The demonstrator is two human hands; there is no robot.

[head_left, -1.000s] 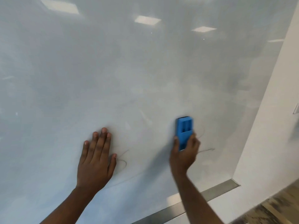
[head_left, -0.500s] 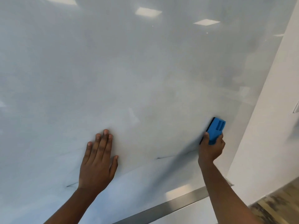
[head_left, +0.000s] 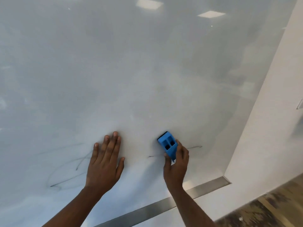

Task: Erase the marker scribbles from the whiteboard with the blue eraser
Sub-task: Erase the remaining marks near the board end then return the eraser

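Observation:
A large glossy whiteboard [head_left: 131, 71] fills the head view. My right hand [head_left: 177, 164] grips the blue eraser [head_left: 168, 145] and presses it against the board's lower middle. A thin dark marker line [head_left: 195, 147] runs out from both sides of the eraser. My left hand [head_left: 105, 161] lies flat on the board, fingers spread, left of the eraser. Faint looping marker scribbles [head_left: 65, 169] spread to the left of that hand.
A metal strip [head_left: 164, 205] runs along the board's bottom edge. A white wall [head_left: 270, 128] stands at the right, with wooden flooring [head_left: 270, 210] below it. Ceiling lights reflect in the board's top.
My right hand has swept the eraser from the far right back toward the middle, closer to my left hand. The view has shifted, showing more scribbles at the lower left.

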